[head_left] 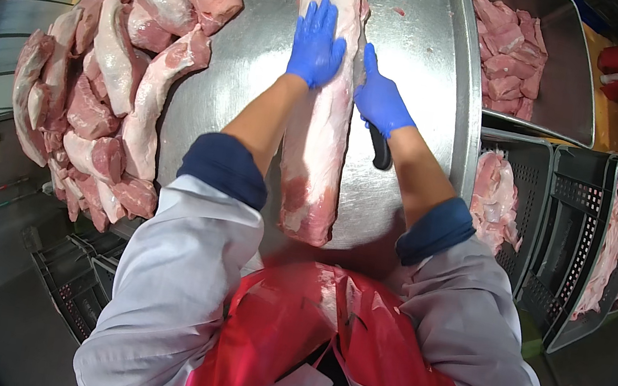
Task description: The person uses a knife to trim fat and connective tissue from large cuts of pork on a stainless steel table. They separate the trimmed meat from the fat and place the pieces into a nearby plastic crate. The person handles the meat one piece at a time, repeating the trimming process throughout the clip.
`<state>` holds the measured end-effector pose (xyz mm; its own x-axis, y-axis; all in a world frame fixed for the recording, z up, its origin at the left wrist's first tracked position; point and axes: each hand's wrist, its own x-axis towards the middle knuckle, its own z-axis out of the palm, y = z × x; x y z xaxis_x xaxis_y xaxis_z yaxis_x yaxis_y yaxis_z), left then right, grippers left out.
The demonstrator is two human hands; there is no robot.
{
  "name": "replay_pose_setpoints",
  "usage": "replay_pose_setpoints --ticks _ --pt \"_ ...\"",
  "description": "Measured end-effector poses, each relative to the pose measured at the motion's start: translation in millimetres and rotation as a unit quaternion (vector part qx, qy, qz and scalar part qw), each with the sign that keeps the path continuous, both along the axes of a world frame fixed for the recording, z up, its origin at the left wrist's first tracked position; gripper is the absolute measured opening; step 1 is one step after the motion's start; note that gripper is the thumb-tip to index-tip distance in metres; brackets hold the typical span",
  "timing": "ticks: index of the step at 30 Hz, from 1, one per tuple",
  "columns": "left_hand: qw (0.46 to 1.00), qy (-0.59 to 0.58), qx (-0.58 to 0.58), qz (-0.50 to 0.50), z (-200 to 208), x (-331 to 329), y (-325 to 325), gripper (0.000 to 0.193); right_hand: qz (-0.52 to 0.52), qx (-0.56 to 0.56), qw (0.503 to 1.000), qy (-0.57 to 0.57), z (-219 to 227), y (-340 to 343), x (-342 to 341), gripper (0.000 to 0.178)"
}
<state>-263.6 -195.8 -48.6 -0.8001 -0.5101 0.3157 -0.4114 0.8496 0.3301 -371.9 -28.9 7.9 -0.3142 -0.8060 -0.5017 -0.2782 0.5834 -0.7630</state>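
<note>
A long slab of pale pork loin point(311, 146) lies lengthwise on the steel table in front of me, its fatty side up. My left hand point(316, 45), in a blue glove, rests flat on the far part of the loin with its fingers stretched out. Along the right edge of the meat, my right hand point(381, 100), gloved in blue too, is closed round a knife point(382, 154). The black handle end sticks out below that hand, and the index finger points forward along the blade. Most of the blade is hidden by the hand and the meat.
A big heap of pork pieces point(116, 79) covers the left of the steel table point(232, 64). At right, beyond the raised rim point(467, 81), stand a steel bin point(577, 81) of meat chunks and dark perforated crates point(568, 229) with pale trimmings. More crates point(76, 279) sit low at left.
</note>
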Motion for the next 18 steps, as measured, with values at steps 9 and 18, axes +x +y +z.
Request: replay_pose_setpoints --ticks 9,18 --pt "0.999 -0.025 0.007 0.024 4 26 49 0.066 0.012 0.039 0.999 -0.032 13 16 10 0.082" --pt "0.999 -0.014 -0.019 0.025 -3 28 50 0.063 -0.01 -0.076 0.996 0.04 -11 134 105 0.084"
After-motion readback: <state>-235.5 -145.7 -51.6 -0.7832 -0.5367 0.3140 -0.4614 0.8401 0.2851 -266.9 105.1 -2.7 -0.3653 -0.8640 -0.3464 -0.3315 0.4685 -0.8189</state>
